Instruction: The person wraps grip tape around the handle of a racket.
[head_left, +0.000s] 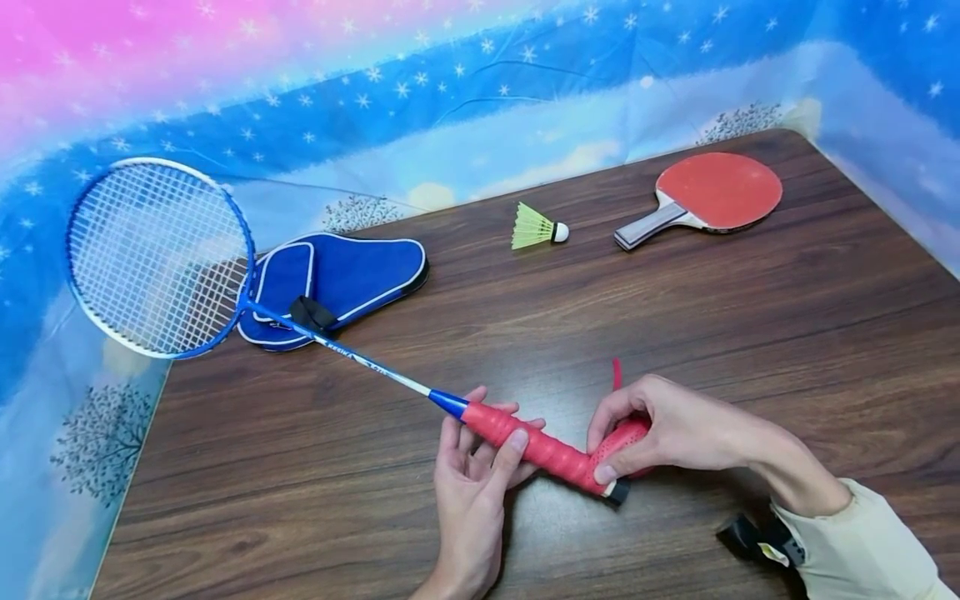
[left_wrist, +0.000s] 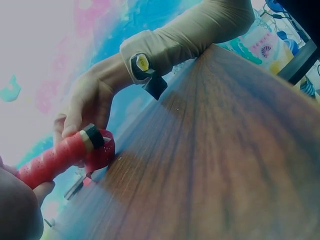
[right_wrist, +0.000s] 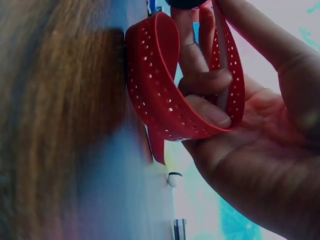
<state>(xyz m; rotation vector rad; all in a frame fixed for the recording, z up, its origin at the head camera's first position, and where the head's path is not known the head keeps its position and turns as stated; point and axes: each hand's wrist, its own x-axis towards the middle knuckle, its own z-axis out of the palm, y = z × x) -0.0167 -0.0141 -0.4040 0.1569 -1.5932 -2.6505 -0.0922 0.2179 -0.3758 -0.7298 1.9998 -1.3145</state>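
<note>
A blue badminton racket [head_left: 161,258] lies slanted across the wooden table [head_left: 675,333], its handle [head_left: 543,450] wrapped in red perforated grip tape. My left hand [head_left: 480,454] grips the handle near the shaft end from below, thumb over the top. My right hand [head_left: 660,433] holds the loose coil of red grip tape [head_left: 626,435] at the butt end, fingers curled through the loop of tape [right_wrist: 170,100]. In the left wrist view the handle's black butt cap [left_wrist: 92,136] shows beside the coil, under my right hand [left_wrist: 85,107]. A free tape tail [head_left: 617,373] sticks up behind my fingers.
A blue racket cover [head_left: 337,279] lies under the racket's shaft. A yellow-green shuttlecock [head_left: 536,227] and a red table-tennis paddle [head_left: 705,196] sit at the far side. A starry blue cloth [head_left: 450,108] rings the table.
</note>
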